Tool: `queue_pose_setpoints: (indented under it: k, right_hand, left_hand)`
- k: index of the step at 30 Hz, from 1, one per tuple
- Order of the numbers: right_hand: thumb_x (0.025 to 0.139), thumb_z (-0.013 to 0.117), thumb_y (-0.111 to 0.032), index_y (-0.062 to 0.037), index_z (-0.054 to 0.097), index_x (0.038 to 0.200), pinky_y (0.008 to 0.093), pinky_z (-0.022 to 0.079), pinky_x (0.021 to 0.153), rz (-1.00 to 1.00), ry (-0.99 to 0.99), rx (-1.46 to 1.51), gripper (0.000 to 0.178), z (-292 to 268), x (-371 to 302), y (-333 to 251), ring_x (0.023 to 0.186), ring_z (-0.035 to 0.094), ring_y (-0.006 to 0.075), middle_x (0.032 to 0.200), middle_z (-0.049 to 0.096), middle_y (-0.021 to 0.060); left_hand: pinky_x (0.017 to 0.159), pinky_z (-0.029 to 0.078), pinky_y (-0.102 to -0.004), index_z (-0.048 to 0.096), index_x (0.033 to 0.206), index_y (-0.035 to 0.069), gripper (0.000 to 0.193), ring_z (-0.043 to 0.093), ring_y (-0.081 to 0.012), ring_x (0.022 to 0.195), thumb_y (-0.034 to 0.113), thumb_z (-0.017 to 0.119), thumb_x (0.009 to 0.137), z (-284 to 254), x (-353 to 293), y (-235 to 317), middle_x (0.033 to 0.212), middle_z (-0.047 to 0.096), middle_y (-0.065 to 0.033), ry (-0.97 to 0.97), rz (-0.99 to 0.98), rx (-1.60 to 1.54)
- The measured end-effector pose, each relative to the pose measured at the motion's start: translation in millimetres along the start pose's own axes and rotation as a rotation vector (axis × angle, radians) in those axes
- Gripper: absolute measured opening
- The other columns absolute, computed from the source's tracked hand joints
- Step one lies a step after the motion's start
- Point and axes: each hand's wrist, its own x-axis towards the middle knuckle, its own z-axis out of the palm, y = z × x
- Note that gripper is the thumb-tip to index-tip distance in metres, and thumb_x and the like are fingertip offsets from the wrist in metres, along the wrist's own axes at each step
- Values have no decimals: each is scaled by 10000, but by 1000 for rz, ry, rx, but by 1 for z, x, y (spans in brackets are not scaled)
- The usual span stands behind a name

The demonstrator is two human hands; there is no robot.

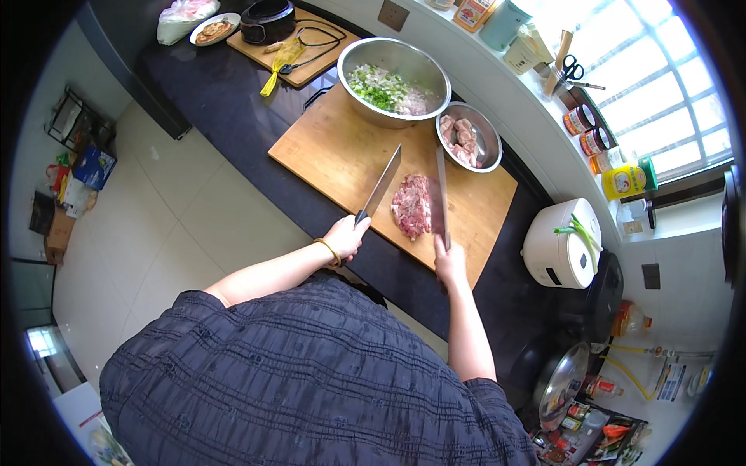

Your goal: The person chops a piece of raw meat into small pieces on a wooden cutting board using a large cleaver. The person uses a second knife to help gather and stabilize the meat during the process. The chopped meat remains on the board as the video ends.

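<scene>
Chopped raw meat (411, 206) lies in a flattened oblong heap on the wooden cutting board (334, 147). My left hand (346, 238) is closed round the black handle of a knife (385, 180), whose blade slants up over the board to the left of the meat. In my right hand (451, 262) is a second knife (440, 194), its broad blade pointing away from me along the meat's right edge. Whether that blade touches the board I cannot tell. Beyond the meat, a large steel bowl (432, 110) holds chopped greens and pale pieces. Larger pieces of raw meat (461, 140) fill part of a smaller steel bowl (491, 140).
A white rice cooker (561, 242) with spring onions (578, 231) on its lid stands to the right. At far left are a black appliance (266, 21) with a cord on another board (330, 45) and a plate of flatbread (212, 31). Jars (594, 141) line the windowsill.
</scene>
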Motion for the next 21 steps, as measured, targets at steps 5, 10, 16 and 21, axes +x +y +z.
queue_pose_setpoints:
  k: [5, 10, 16, 21]
  right_hand:
    - [846, 512, -386, 22, 540, 706, 368, 448, 428, 257, -155, -10, 432, -32, 3, -45, 462, 578, 267, 535, 544, 159]
    - [841, 515, -381, 55, 547, 772, 423, 462, 582, 60, -15, -128, 442, 0, 1, -2, 625, 597, 357, 642, 573, 227]
    - [875, 490, -356, -28, 452, 681, 314, 342, 303, 164, -33, 146, 383, -17, 3, -12, 319, 432, 160, 465, 447, 54]
    - [865, 503, -362, -14, 477, 714, 310, 350, 311, 312, -136, 61, 381, -24, 8, -31, 328, 431, 154, 471, 440, 48]
  left_hand:
    - [357, 364, -243, 399, 782, 71, 329, 392, -97, 424, 377, 413, 899, -3, -3, 2, 607, 422, -27, 13, -23, 19]
    - [356, 363, -245, 397, 779, 72, 330, 393, -95, 424, 379, 410, 900, -1, -3, 2, 602, 419, -26, -8, 2, -7]
    - [354, 361, -245, 399, 779, 74, 329, 392, -94, 420, 379, 408, 900, -1, -2, 3, 603, 420, -27, 2, 1, 26]
    - [355, 364, -247, 405, 787, 69, 331, 394, -96, 420, 380, 407, 901, -3, 2, -4, 605, 423, -30, 6, -3, 24]
